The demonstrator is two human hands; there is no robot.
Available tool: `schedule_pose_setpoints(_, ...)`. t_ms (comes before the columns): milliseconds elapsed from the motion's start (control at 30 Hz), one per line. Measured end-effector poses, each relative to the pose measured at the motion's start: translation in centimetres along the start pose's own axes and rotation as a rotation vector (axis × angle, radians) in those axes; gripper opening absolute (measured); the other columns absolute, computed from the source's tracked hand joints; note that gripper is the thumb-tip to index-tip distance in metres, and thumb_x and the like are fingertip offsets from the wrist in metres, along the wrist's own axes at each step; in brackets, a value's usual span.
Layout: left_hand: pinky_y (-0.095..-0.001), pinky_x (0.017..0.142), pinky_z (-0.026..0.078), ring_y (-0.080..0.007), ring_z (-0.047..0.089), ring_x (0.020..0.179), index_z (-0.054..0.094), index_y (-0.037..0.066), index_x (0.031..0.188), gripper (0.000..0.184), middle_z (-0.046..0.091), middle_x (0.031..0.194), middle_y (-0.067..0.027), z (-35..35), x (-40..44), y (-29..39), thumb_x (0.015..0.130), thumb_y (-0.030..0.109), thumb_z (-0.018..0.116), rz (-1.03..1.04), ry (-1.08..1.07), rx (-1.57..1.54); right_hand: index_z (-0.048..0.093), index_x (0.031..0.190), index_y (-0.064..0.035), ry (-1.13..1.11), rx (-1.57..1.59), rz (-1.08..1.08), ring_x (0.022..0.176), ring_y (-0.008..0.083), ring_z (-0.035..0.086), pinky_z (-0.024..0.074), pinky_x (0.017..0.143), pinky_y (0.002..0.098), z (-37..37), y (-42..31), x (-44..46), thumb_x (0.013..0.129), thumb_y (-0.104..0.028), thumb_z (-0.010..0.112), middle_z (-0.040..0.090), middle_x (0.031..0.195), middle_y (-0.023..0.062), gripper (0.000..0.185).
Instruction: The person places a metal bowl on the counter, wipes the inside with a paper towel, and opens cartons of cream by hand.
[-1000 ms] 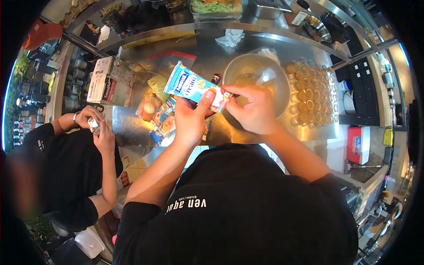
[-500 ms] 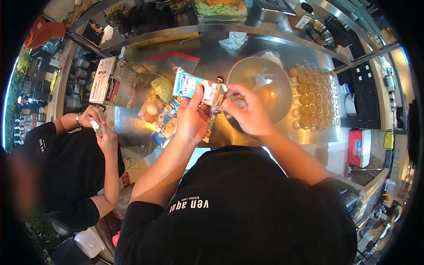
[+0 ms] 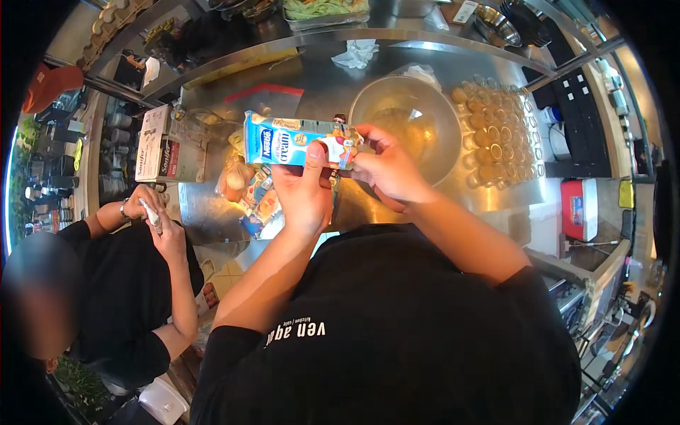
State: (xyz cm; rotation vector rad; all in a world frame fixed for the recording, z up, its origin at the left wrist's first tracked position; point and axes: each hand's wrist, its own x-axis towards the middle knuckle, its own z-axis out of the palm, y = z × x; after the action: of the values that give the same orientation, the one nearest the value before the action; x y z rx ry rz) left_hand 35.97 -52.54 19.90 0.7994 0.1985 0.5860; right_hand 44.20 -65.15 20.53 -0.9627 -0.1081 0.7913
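A blue and white carton of Nestlé cream (image 3: 273, 144) is held up over the steel counter, lying nearly level with its printed face toward me. My left hand (image 3: 304, 195) is closed around its underside, the thumb pressed on the front. My right hand (image 3: 391, 168) pinches the carton's right-hand end, its fingertips partly hidden. Just beyond my right hand stands a large round bowl (image 3: 455, 134) with a yellowish look inside. Below and left of the carton, several printed food packs (image 3: 258, 202) and a bag of round, pale brown items (image 3: 232, 178) lie on the counter.
Rows of small glass jars (image 3: 489, 134) stand right of the bowl. A Sonifer box (image 3: 152, 145) sits at the counter's left end. Crumpled white paper (image 3: 356, 53) lies near the back, below a shelf edge (image 3: 326, 44). At left, another person's hands (image 3: 159, 219) hold a small pale object.
The carton has turned from tilted to nearly level, and more of its printed face shows. Both hands remain on it. The whole view has shifted slightly.
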Motion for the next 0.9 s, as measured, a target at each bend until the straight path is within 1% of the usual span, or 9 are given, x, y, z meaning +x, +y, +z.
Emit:
schedule_pose_setpoints(167,-0.042,0.098,0.055,-0.0228,0.07,0.113,0.059,0.01,0.128,0.027,0.071,0.124,-0.0057,0.0,1.1,1.3,0.109,0.028,0.061,-0.229,0.11,-0.153,0.06,0.13,0.0019,-0.053,-0.119,0.028,0.114,0.023,0.068,0.0628,0.092,0.0383,0.1,-2.3,-1.1,0.094,-0.007,0.075,0.063,0.127,0.0106,0.041)
schedule_pose_setpoints(233,-0.0425,0.099,0.055,-0.0235,0.07,0.114,0.058,0.01,0.131,0.03,0.07,0.125,-0.0065,-0.7,1.5,1.4,0.108,0.028,0.062,-0.416,0.187,0.037,0.061,0.13,0.0016,-0.052,-0.253,-0.003,0.109,0.0208,0.07,0.0625,0.089,0.0356,-0.6,-2.7,-0.8,0.095,-0.011,0.078,0.065,0.125,0.0108,0.041)
schedule_pose_setpoints(300,-0.0437,0.098,0.057,-0.0237,0.07,0.115,0.053,0.008,0.135,0.035,0.069,0.127,-0.008,-1.3,1.6,1.5,0.107,0.027,0.064,-0.414,0.131,0.064,0.064,0.127,0.0005,-0.098,-0.422,0.004,0.095,0.0147,0.072,0.0606,0.084,0.0298,-2.0,-2.6,0.3,0.095,-0.018,0.081,0.072,0.111,0.0089,0.041)
schedule_pose_setpoints(333,-0.0439,0.098,0.058,-0.0238,0.07,0.114,0.052,0.007,0.136,0.038,0.068,0.128,-0.0092,-1.6,1.4,1.6,0.106,0.025,0.066,-0.453,0.066,0.115,0.068,0.12,0.001,-0.107,-0.52,-0.086,0.083,0.0108,0.071,0.058,0.077,0.0262,-2.3,-2.1,0.5,0.094,-0.021,0.082,0.074,0.094,0.0054,0.036)
schedule_pose_setpoints(433,-0.0419,0.094,0.063,-0.0242,0.07,0.113,0.049,0.005,0.136,0.046,0.066,0.129,-0.0124,-1.1,1.1,2.7,0.1,0.017,0.073,-0.497,-0.081,0.192,0.068,0.121,0.0034,-0.131,-0.734,-0.157,0.088,0.0129,0.071,0.0581,0.079,0.0261,-3.0,-2.3,0.5,0.097,-0.007,0.076,0.073,0.1,0.0074,0.027)
schedule_pose_setpoints(533,-0.0318,0.079,0.063,-0.0201,0.074,0.098,0.051,0.002,0.128,0.05,0.071,0.114,-0.011,-1.5,0.9,3.0,0.092,0.014,0.083,-0.474,-0.172,0.28,0.074,0.104,0.0039,-0.167,-0.728,-0.189,0.079,0.0113,0.071,0.0572,0.071,0.0269,-3.7,-2.0,0.4,0.095,-0.018,0.079,0.075,0.091,0.0069,0.024)
schedule_pose_setpoints(633,-0.0273,0.072,0.06,-0.0191,0.076,0.088,0.052,0.001,0.128,0.052,0.072,0.11,-0.0105,-3.1,1.9,4.0,0.09,0.017,0.084,-0.61,-0.269,0.318,0.074,0.103,0.0045,-0.275,-0.898,-0.05,0.079,0.0131,0.072,0.0587,0.072,0.0283,-2.6,-4.6,-0.5,0.099,-0.018,0.074,0.076,0.092,0.0085,0.023)
schedule_pose_setpoints(767,-0.0247,0.066,0.057,-0.0174,0.075,0.086,0.052,0.0,0.126,0.053,0.073,0.108,-0.0099,-3.8,1.9,4.6,0.089,0.02,0.086,-0.668,-0.204,0.316,0.073,0.109,0.0043,-0.39,-0.859,0.037,0.084,0.0156,0.074,0.0602,0.072,0.0302,-2.7,-4.5,0.4,0.102,-0.022,0.07,0.077,0.097,0.0106,0.027)
schedule_pose_setpoints(900,-0.0257,0.063,0.054,-0.0143,0.072,0.084,0.052,0.002,0.126,0.055,0.072,0.107,-0.0086,-4.1,1.5,4.2,0.088,0.02,0.087,-0.575,-0.164,0.375,0.07,0.116,0.0055,-0.305,-0.585,0.218,0.089,0.0174,0.076,0.0612,0.072,0.0318,-2.2,-3.4,0.8,0.103,-0.025,0.069,0.076,0.104,0.0124,0.033)
